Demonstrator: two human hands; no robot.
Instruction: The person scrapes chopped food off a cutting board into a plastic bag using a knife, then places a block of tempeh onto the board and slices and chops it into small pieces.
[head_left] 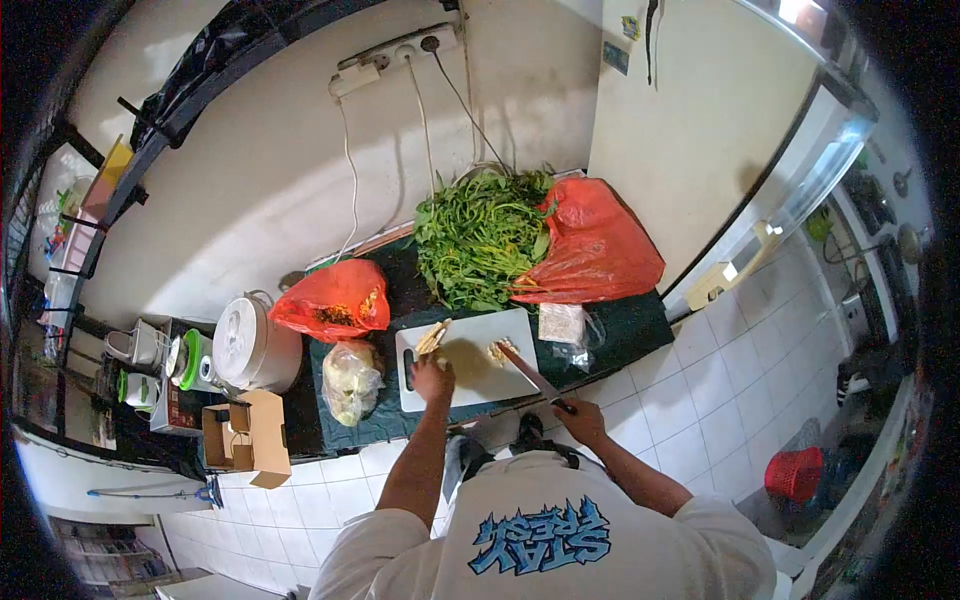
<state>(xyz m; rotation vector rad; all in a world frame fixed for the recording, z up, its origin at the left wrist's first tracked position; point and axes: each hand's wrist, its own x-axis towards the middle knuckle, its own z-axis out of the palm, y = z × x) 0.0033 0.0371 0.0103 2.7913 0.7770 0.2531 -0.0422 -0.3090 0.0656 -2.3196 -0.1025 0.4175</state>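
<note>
My left hand (433,379) is over the left side of a white cutting board (470,385), its fingers closed at the near end of several pale, stick-shaped food pieces (433,337). The back of the hand partly hides the grip. My right hand (583,422) is wrapped round the black handle of a knife (537,376). The blade points up and left across the board's right edge. At its tip lies a small heap of chopped pale bits (497,351).
Leafy greens (480,240) are piled behind the board, beside a red plastic bag (600,245). Another red bag (335,300) and a clear bag of pale vegetables (350,382) lie left. A wrapped whitish block (563,324) sits right. Farther left stand a white tub (255,340) and an open cardboard box (262,435).
</note>
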